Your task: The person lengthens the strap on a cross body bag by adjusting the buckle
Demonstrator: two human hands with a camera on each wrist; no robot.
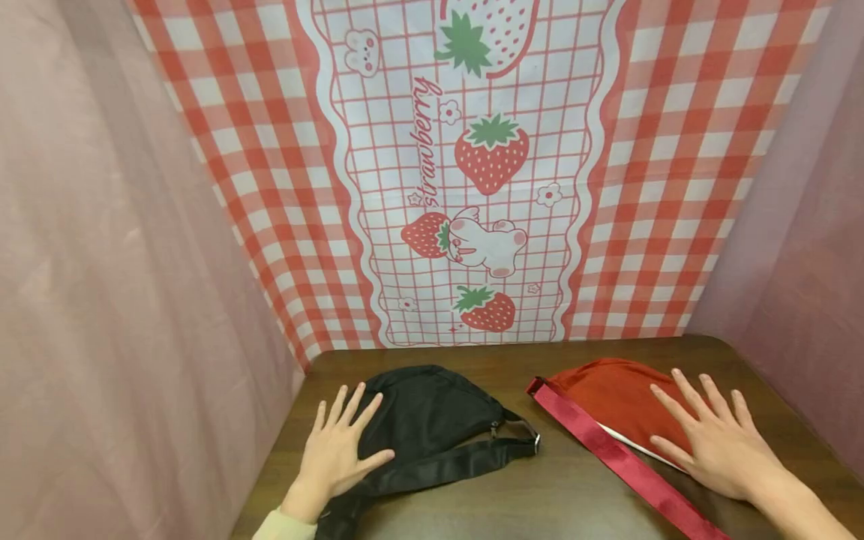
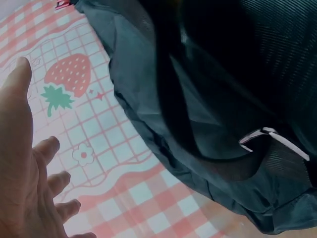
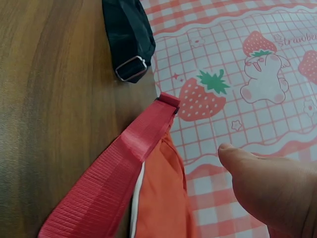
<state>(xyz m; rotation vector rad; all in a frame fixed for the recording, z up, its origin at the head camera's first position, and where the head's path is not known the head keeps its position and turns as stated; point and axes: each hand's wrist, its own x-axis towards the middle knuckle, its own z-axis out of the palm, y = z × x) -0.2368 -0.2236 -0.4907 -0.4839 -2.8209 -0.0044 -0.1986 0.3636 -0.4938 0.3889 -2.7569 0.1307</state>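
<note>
On the left of the table lies a black waist bag (image 1: 425, 409), its wide strap (image 1: 459, 463) looping across the front to a metal buckle (image 1: 537, 444). My left hand (image 1: 334, 450) is spread with straight fingers over the bag's left side. To the right is a red-orange waist bag (image 1: 607, 394) with white edging and a crimson strap (image 1: 628, 465) running diagonally toward the front. Over that bag's right end my right hand (image 1: 725, 442) is held, fingers straight and apart. In the right wrist view, the thumb (image 3: 262, 173) shows beside the orange fabric (image 3: 161, 193).
Both bags lie on a dark brown wooden table (image 1: 567, 487). Behind it hangs a red-and-white checked cloth (image 1: 270, 150) printed with strawberries. Pale pink curtains (image 1: 121, 262) stand on the left and right sides.
</note>
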